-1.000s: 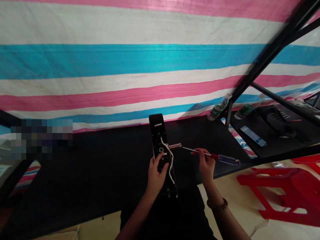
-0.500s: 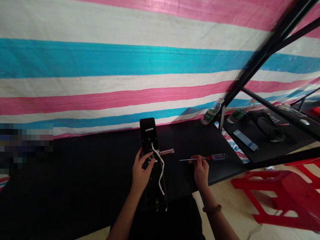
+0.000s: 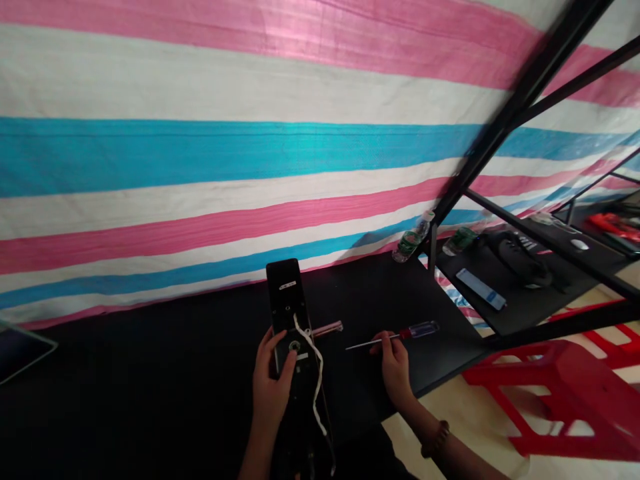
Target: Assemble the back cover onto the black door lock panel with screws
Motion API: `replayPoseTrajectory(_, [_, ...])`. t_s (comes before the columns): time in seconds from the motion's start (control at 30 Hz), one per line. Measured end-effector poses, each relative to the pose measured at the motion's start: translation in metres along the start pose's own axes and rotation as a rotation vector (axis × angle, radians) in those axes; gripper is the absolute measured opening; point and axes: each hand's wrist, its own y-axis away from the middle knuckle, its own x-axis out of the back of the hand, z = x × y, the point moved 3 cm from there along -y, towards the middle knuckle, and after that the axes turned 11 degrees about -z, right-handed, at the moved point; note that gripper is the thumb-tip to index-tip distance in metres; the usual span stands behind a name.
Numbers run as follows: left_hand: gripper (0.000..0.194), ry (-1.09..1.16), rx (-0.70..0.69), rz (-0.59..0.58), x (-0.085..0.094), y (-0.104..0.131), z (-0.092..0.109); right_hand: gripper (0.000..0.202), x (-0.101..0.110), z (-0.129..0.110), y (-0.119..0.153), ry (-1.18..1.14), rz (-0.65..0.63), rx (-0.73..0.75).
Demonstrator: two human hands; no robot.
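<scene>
A long black device (image 3: 289, 291) with small white labels lies in front of me, its near end toward my body. My left hand (image 3: 273, 373) grips its left side, thumb on the face near a small round part (image 3: 295, 346). A white cable (image 3: 319, 380) runs down the device's right side. To the right, my right hand (image 3: 393, 360) holds a screwdriver (image 3: 420, 329) by its shaft, the bare tip pointing left and the red and clear handle pointing right. Between the device and the screwdriver tip, a pinkish metallic object (image 3: 327, 329) extends from the device's right edge.
The black table (image 3: 370, 287) meets a striped tarp wall. Two bottles (image 3: 411, 241) stand or lean near the black metal frame (image 3: 487, 150). On the neighbouring table are a phone (image 3: 481, 289) and a black strapped object (image 3: 520, 259). Red stools (image 3: 565, 373) are at the right.
The view has shifted, so the table sits lower. My left thumb and fingers have shifted on the device around the round part. The screwdriver is now slightly more tilted, still in my right hand.
</scene>
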Motion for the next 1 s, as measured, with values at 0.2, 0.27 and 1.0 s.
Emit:
replayPoseTrajectory(0.2, [0.069,0.25,0.178,-0.026,0.003,0.007,-0.021,0.056,-0.002,-0.007,0.003,-0.046,0.054,0.003])
replayPoseTrajectory(0.27, [0.07,0.241,0.187,-0.049,0.002,0.008,-0.019,0.055,-0.001,-0.007,0.004,-0.052,0.071,0.002])
replayPoseTrajectory(1.0, [0.017,-0.889,-0.161,-0.738,-0.133,-0.149,0.131,0.054,-0.002,0.001,0.002,-0.099,0.046,-0.039])
